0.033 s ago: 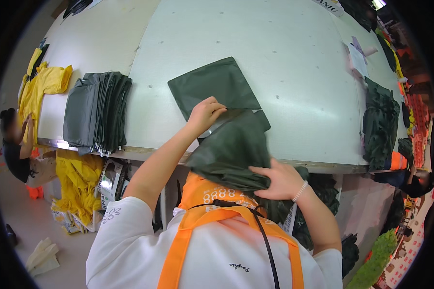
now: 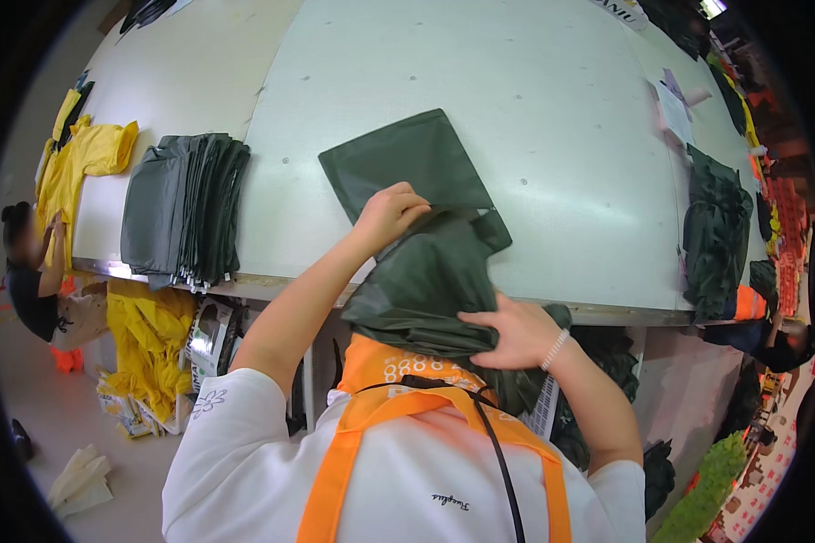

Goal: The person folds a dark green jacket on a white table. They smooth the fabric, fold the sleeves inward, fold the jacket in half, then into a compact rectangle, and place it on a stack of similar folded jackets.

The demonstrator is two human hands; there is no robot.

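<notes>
A flat dark green pouch [image 2: 412, 163] lies at an angle on the table in front of me. My left hand [image 2: 393, 217] is closed, pinching the pouch's near edge where it meets a loosely folded bundle of dark green coated fabric [image 2: 426, 276]. This bundle reaches from the pouch over the table's front edge toward my body. At the bundle's lower right, my right hand [image 2: 521, 333] grips it, the thumb on top and the other fingers partly hidden. How far the bundle reaches into the pouch is hidden by its folds.
A stack of folded dark green pieces [image 2: 183, 208] stands left on the table [image 2: 561, 118], beyond it a yellow garment [image 2: 86, 158] handled by another person [image 2: 29, 271]. Dark green fabric [image 2: 717, 226] lies at the right. Yellow fabric [image 2: 149, 344] hangs below the table's left edge.
The bundle has shifted a little and now covers the shiny strip that showed at the pouch's mouth. My right hand has moved slightly left and down; my left hand keeps its pinch.
</notes>
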